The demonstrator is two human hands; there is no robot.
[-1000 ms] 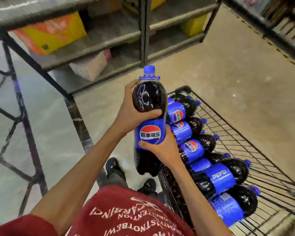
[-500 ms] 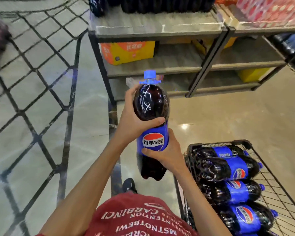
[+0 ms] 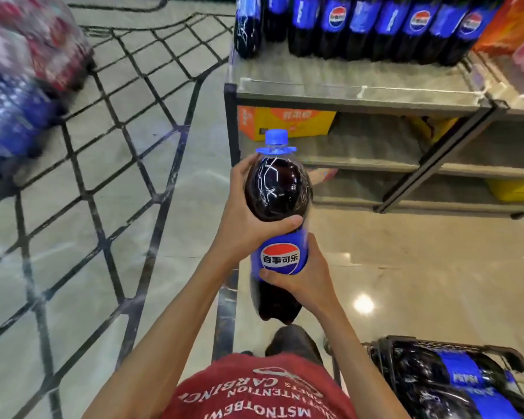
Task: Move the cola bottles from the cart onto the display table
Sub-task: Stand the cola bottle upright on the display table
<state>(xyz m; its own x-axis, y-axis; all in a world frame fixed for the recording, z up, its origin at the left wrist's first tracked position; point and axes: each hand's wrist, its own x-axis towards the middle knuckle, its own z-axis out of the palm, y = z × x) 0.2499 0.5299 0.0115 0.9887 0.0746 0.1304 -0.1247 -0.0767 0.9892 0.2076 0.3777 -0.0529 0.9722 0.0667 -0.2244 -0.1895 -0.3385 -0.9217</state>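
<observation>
A large plastic cola bottle (image 3: 277,204), its blue label printed "百事可乐" across a red, white and blue globe, is held upright in mid-air before the grey bench (image 3: 345,75). The left hand (image 3: 248,219) wraps the glossy, rounded dark shoulder, thumb across the front. The right hand (image 3: 304,282) clasps the label's lower edge. A row of matching bottles (image 3: 375,25) stands on the bench. Others (image 3: 436,385) lie in the black wire cart (image 3: 454,346), lower right. An orange carton (image 3: 285,120) sits on the shelf beneath.
</observation>
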